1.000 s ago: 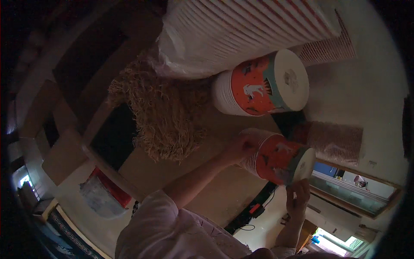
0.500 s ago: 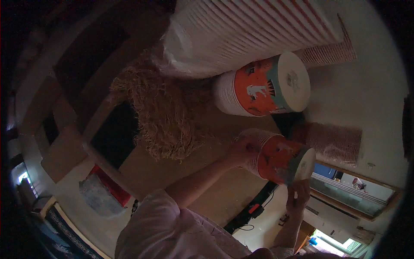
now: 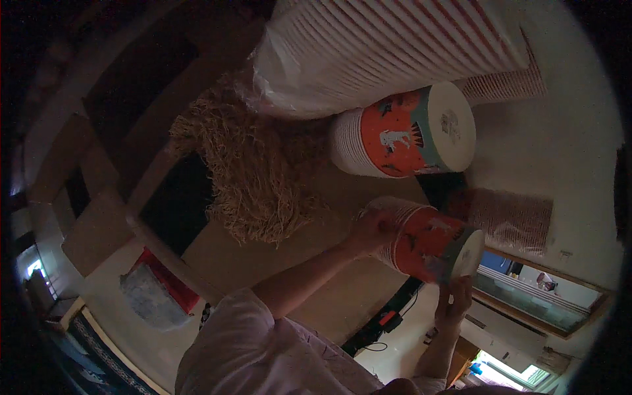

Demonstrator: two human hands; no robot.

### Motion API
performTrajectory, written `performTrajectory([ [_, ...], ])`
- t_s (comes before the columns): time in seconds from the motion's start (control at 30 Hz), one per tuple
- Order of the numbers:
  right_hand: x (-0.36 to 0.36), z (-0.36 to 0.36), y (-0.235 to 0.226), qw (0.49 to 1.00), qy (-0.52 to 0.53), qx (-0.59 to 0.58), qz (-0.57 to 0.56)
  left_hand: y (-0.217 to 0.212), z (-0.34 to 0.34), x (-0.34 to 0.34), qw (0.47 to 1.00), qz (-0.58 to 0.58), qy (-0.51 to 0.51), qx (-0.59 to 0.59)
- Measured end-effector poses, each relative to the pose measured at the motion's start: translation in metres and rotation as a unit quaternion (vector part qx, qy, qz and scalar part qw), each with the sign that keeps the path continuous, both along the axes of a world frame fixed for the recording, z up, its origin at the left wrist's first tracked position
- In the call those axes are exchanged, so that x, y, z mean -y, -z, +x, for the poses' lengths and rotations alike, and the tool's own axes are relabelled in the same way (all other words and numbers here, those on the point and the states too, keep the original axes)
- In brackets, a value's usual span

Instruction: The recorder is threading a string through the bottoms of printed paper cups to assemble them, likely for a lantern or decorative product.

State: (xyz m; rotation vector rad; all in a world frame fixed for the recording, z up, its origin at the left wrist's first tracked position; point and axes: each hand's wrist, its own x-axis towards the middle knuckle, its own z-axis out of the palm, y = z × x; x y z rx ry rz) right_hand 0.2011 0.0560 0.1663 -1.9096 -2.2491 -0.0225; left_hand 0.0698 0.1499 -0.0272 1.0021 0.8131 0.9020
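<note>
A short stack of nested paper cups [image 3: 428, 243], orange with a green band and pale bases, lies tilted on its side between my hands. Around its rim end wraps my left hand [image 3: 370, 232], part of its fingers hidden behind the cups. My right hand [image 3: 455, 299] grips the base end from below, its fingers at the lower edge of the pale bottom. Just beyond, a second stack of the same cups [image 3: 398, 141] lies with its base turned to the right. The dim light blurs the printed pattern on the held stack.
Long plastic-wrapped cup stacks [image 3: 382, 52] fill the far side. Shaggy brown fibre [image 3: 257, 178] lies left of the cups on a brown surface [image 3: 322, 283]. Another ribbed stack [image 3: 510, 220] is at right. A red and grey bundle [image 3: 158, 293] sits lower left, and a cable [image 3: 375, 347] near my body.
Both hands keep their grip on the cup stack, which has moved very slightly. The view has shifted a little; the other things lie as before.
</note>
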Motion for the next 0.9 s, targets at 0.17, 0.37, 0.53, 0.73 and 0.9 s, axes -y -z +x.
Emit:
performTrajectory([
  [0.17,-0.004,-0.001,-0.010,0.999,0.010,-0.016,-0.042,0.035,0.020,0.008,0.997,-0.013,0.000,0.074],
  [0.37,-0.008,-0.003,-0.012,0.998,0.017,-0.019,-0.060,0.058,0.007,0.012,0.973,-0.118,-0.082,0.179],
  [0.53,-0.013,0.002,-0.026,0.991,0.016,-0.020,-0.130,0.026,-0.003,0.017,0.997,-0.015,-0.069,0.015],
  [0.73,-0.076,0.104,-0.032,0.930,0.147,-0.322,-0.097,0.018,-0.002,0.019,0.998,-0.050,0.009,0.028],
  [0.9,-0.157,0.161,0.014,0.967,-0.055,-0.036,-0.245,0.033,0.008,0.024,0.998,-0.018,-0.018,0.050],
])
